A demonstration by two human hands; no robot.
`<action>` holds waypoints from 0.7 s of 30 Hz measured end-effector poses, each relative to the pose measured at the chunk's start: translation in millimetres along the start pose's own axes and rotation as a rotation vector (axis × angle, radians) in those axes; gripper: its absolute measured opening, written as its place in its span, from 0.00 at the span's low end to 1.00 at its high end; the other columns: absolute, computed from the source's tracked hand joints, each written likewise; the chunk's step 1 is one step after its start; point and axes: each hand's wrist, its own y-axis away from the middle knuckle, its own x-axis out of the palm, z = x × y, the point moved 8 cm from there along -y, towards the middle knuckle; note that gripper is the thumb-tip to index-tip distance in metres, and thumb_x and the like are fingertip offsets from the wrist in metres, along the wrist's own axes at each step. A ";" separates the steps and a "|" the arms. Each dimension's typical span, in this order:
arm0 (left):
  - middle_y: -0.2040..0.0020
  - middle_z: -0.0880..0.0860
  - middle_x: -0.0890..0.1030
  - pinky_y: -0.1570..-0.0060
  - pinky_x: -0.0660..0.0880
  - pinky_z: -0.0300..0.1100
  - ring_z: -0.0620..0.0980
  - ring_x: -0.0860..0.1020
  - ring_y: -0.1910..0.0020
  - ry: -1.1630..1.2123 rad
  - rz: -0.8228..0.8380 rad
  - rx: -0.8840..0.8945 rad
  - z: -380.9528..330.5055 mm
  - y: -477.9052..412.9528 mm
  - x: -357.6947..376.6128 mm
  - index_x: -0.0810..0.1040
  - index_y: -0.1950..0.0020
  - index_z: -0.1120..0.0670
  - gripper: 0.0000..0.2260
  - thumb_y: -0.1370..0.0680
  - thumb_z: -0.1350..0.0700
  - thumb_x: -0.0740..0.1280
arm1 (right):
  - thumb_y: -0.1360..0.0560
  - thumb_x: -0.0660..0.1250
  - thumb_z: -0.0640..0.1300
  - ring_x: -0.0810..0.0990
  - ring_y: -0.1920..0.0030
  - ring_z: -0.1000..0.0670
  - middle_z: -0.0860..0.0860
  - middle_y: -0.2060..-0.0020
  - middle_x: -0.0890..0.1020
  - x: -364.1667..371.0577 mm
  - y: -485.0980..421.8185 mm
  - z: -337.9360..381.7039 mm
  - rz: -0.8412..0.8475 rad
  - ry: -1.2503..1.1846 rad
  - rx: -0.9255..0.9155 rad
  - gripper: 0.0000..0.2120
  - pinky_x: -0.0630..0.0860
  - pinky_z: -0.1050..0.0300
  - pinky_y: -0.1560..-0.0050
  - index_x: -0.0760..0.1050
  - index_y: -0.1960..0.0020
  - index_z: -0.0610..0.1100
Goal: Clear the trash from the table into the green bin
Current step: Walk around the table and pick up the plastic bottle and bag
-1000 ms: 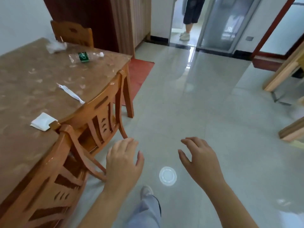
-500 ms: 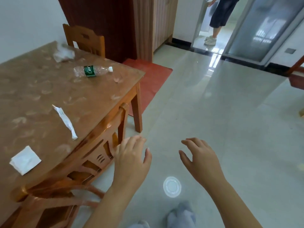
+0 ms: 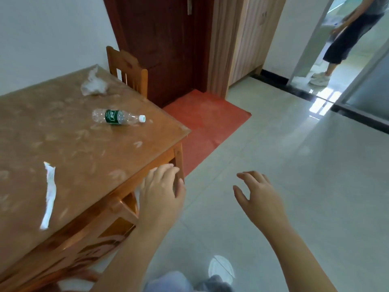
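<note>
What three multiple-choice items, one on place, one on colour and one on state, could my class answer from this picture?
1. Where is the plastic bottle?
A on the floor
B on the table
C in a hand

2. What colour is its label?
A green
B blue
C yellow

3. How are the left hand and right hand?
A both empty
B both holding trash
C one holding the bottle

Answers: 1 B, it lies on its side on the tabletop. 2 A, a green band wraps it. 3 A, fingers spread, nothing held.
</note>
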 end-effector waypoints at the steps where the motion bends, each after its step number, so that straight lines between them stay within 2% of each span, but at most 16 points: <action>1: 0.48 0.55 0.81 0.48 0.72 0.51 0.56 0.77 0.47 -0.012 -0.005 -0.030 2.5 -9.9 5.5 0.79 0.48 0.58 0.15 0.27 0.53 0.59 | 0.31 0.70 0.41 0.78 0.51 0.40 0.45 0.52 0.81 4.4 -16.2 -2.7 0.017 -0.013 -0.017 0.12 0.75 0.49 0.57 0.77 0.49 0.40; 5: 0.52 0.57 0.82 0.54 0.75 0.51 0.58 0.79 0.54 -0.054 -0.020 -0.080 17.3 -42.6 29.2 0.80 0.53 0.60 0.17 0.28 0.52 0.56 | 0.31 0.70 0.41 0.78 0.51 0.41 0.45 0.53 0.82 31.7 -73.7 -6.7 0.104 -0.044 -0.096 0.12 0.76 0.48 0.53 0.77 0.49 0.40; 9: 0.52 0.56 0.82 0.55 0.76 0.50 0.57 0.79 0.54 -0.049 -0.026 -0.142 40.3 -97.7 58.5 0.80 0.52 0.60 0.17 0.27 0.52 0.56 | 0.31 0.69 0.43 0.78 0.50 0.41 0.46 0.52 0.82 65.3 -146.0 -10.9 0.158 -0.041 -0.167 0.12 0.76 0.49 0.53 0.76 0.48 0.41; 15: 0.53 0.58 0.82 0.57 0.78 0.50 0.58 0.80 0.56 -0.011 -0.133 -0.268 83.5 -212.5 86.5 0.80 0.53 0.61 0.16 0.28 0.54 0.57 | 0.28 0.65 0.46 0.76 0.49 0.42 0.47 0.51 0.80 110.6 -284.1 7.4 0.236 0.029 -0.274 0.12 0.76 0.49 0.55 0.75 0.47 0.42; 21: 0.52 0.57 0.82 0.52 0.75 0.49 0.56 0.79 0.53 -0.017 -0.217 -0.314 108.2 -306.9 89.6 0.79 0.52 0.61 0.15 0.28 0.55 0.58 | 0.30 0.68 0.45 0.77 0.55 0.39 0.43 0.56 0.80 140.1 -401.3 48.5 0.251 0.013 -0.394 0.12 0.76 0.46 0.56 0.75 0.51 0.39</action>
